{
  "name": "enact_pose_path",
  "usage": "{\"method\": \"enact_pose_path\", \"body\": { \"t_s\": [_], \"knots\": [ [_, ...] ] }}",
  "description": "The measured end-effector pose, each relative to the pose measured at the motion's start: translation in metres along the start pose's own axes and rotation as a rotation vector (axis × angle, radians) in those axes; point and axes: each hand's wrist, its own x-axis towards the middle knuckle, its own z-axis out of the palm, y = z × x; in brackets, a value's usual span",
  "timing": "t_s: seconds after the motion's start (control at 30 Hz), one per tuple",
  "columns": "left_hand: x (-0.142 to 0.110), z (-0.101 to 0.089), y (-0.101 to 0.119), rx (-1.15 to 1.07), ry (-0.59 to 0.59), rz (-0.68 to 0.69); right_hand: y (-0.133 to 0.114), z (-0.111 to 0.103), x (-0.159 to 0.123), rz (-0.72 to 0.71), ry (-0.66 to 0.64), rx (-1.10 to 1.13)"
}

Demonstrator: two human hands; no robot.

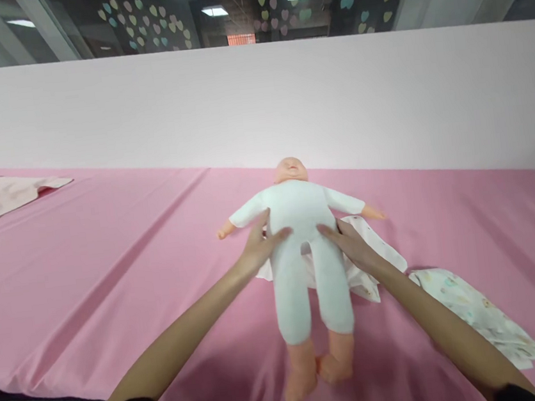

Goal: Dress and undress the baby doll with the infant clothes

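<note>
A baby doll with a white cloth body lies on its back, its head toward the wall and its bare feet toward me. My left hand grips the doll's side at the waist, thumb on the belly and fingers around the flank. On the opposite side my right hand holds it the same way, its fingers partly hidden behind the body. Beneath the doll, a white printed cloth sticks out on both sides of the waist. Whether the doll's back touches that cloth, I cannot tell.
Pink sheeting covers the table, with creases and a front edge at lower left. A folded patterned cloth lies by my right forearm. A pale pink cloth is at far left. Behind stands a low white partition.
</note>
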Motion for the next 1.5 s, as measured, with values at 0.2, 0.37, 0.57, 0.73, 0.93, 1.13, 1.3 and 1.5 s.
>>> {"method": "enact_pose_path", "body": {
  "t_s": [0.2, 0.37, 0.57, 0.73, 0.93, 1.13, 1.3, 1.5],
  "knots": [
    [-0.011, 0.056, -0.034, -0.153, -0.107, -0.053, 0.038, -0.048, -0.025, 0.087, -0.01, -0.165],
    [-0.003, 0.069, -0.058, -0.14, -0.065, -0.027, 0.057, -0.053, -0.017, 0.066, -0.048, -0.177],
    [0.005, 0.072, -0.075, -0.13, -0.053, -0.046, 0.067, -0.052, -0.009, 0.049, -0.042, -0.225],
    [0.003, 0.076, -0.082, -0.12, -0.046, -0.051, 0.066, -0.059, -0.009, 0.094, -0.08, -0.391],
    [0.021, 0.059, -0.073, 0.058, -0.088, 0.003, 0.025, -0.04, -0.011, -0.074, 0.128, -1.051],
    [0.046, -0.002, -0.029, 0.116, 0.207, 0.222, 0.005, 0.039, 0.052, -0.568, -0.237, -1.226],
    [0.029, -0.053, 0.013, 0.338, 0.582, 0.561, 0.036, 0.095, 0.117, -0.687, -0.521, -1.383],
    [0.033, -0.08, 0.014, 0.434, 0.725, 0.612, 0.04, 0.091, 0.145, -0.607, -0.239, -1.078]
  ]
}}
